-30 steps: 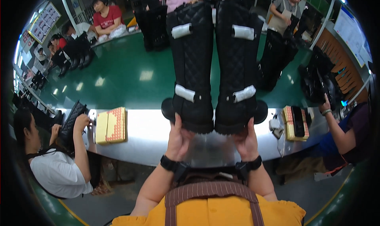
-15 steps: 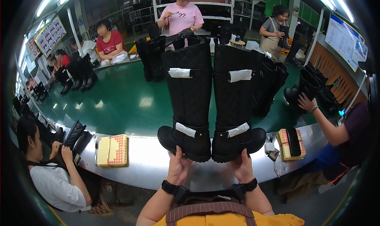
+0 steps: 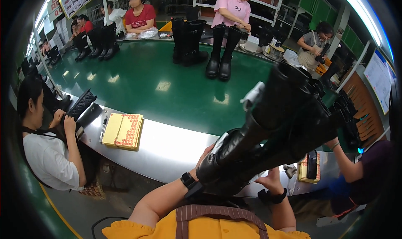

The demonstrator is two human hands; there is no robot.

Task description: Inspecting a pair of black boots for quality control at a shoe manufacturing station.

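Observation:
A pair of tall black boots (image 3: 245,140) is held up in front of me, tilted with the shafts leaning to the far right. White wrapping (image 3: 252,94) covers a strap near the top of the nearer shaft, and another white piece sits round the ankle. My left hand (image 3: 202,161) is closed about the left boot's foot and ankle, its fingers partly hidden behind the boot. On the other side my right hand (image 3: 273,182) grips the lower part of the other boot, thumb showing, remaining fingers mostly hidden.
Yellow card stacks (image 3: 122,131) lie on the metal edge; a black phone (image 3: 311,164) rests on the right one. More black boots (image 3: 218,52) stand on the green table (image 3: 138,84). Co-workers sit close at left and right, others across the table.
The boots have gone from upright, side by side, to tilted toward the right, turned in my hands. My view has swung rightward. The person in pink across the table now bends over a boot.

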